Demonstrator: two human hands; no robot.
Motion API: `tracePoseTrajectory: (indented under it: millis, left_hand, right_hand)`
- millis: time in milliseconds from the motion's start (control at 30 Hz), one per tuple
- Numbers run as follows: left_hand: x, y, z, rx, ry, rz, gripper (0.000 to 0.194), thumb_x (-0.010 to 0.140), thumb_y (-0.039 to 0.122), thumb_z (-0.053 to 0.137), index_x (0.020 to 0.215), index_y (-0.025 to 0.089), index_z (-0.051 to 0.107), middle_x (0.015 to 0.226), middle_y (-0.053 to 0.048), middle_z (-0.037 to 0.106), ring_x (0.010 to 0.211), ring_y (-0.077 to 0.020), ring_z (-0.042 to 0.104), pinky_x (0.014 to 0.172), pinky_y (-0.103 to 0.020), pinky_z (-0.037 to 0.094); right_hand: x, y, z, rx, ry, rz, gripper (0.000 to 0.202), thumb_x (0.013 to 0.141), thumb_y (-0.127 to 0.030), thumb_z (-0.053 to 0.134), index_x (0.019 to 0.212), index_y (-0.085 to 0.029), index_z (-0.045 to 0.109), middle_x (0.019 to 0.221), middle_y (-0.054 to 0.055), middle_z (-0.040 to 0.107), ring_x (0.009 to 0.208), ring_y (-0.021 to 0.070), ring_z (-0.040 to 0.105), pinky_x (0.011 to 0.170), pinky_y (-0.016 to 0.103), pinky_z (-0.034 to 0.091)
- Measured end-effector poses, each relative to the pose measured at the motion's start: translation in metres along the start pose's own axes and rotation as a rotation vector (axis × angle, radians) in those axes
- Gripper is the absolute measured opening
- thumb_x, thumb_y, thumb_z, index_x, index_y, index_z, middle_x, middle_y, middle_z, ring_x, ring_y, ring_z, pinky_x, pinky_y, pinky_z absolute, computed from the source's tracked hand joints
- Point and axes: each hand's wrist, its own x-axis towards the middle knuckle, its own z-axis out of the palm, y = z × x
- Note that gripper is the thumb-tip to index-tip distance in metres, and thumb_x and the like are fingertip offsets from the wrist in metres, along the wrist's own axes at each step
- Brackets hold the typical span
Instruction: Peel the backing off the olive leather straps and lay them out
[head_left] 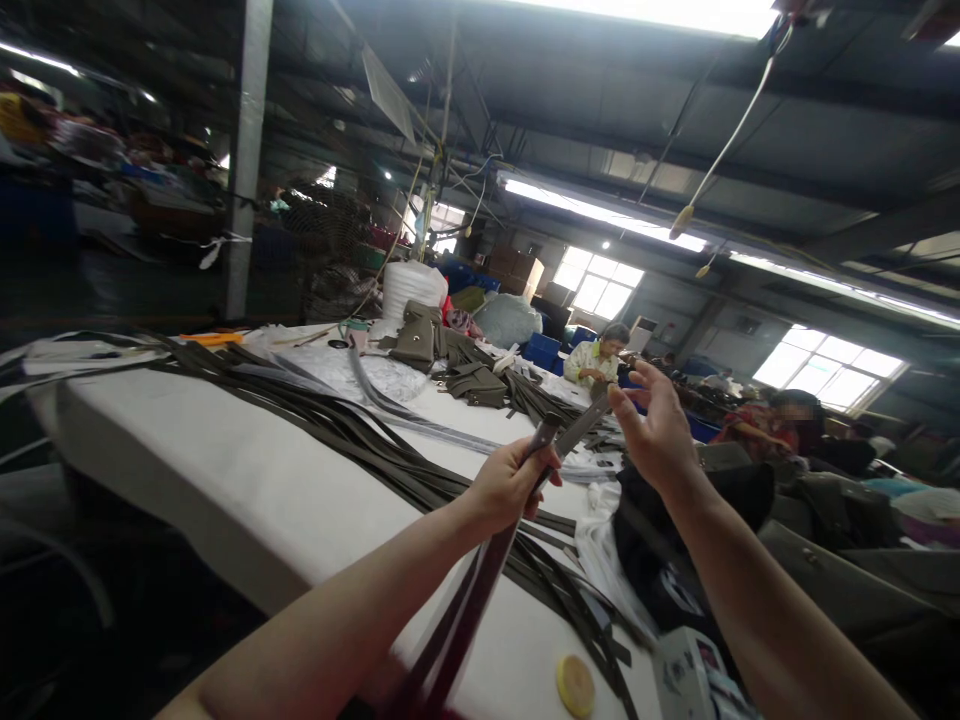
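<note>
Over the white table (247, 440), my left hand (514, 480) is closed round dark grey-green strips (551, 428), whose lower lengths hang down toward the bottom of the view. One strip end runs up and right from this fist to my right hand (656, 425). There my right thumb and a fingertip pinch the end, with the other fingers raised and bent. A long bundle of similar dark straps (337, 430) lies across the table beneath and behind my hands.
Olive bags (420, 338) lie at the table's far side. A yellow round disc (575, 685) and a white box-like device (686, 675) are near the bottom. Dark bags (847, 580) are piled at right. Two people work beyond the table. An orange-handled tool (212, 339) sits at left.
</note>
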Motion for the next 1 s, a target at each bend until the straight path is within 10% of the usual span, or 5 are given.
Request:
tracePoseTrajectory:
  millis: [167, 633, 1000]
  left_hand:
    - [0.001, -0.002, 0.001, -0.020, -0.017, 0.004, 0.042, 0.086, 0.060, 0.052, 0.082, 0.018, 0.049, 0.073, -0.002, 0.069, 0.038, -0.0083, 0.057, 0.035, -0.017, 0.040]
    - [-0.003, 0.000, -0.006, 0.227, 0.051, -0.027, 0.032, 0.095, 0.050, 0.044, 0.094, 0.018, 0.051, 0.085, -0.009, 0.074, 0.063, -0.0198, 0.073, 0.047, -0.023, 0.050]
    - [0.009, 0.041, 0.002, 1.007, 0.183, 0.223, 0.026, 0.097, 0.033, 0.039, 0.091, 0.020, 0.061, 0.077, -0.005, 0.069, 0.072, -0.0213, 0.066, 0.065, -0.029, 0.047]
  right_hand:
    - [0.013, 0.009, 0.015, 0.405, -0.321, 0.268, 0.051, 0.077, -0.055, 0.067, 0.112, -0.019, 0.057, 0.075, 0.004, 0.070, 0.062, 0.0225, 0.068, 0.063, 0.039, 0.059]
    - [0.012, -0.010, 0.013, 0.384, -0.291, 0.126, 0.037, 0.079, -0.046, 0.069, 0.103, -0.018, 0.064, 0.075, 0.004, 0.072, 0.060, 0.0197, 0.069, 0.055, 0.031, 0.059]
    - [0.026, -0.027, 0.001, 0.322, -0.278, 0.072, 0.027, 0.082, -0.042, 0.065, 0.094, -0.017, 0.067, 0.070, 0.004, 0.072, 0.055, 0.0174, 0.067, 0.051, 0.027, 0.054]
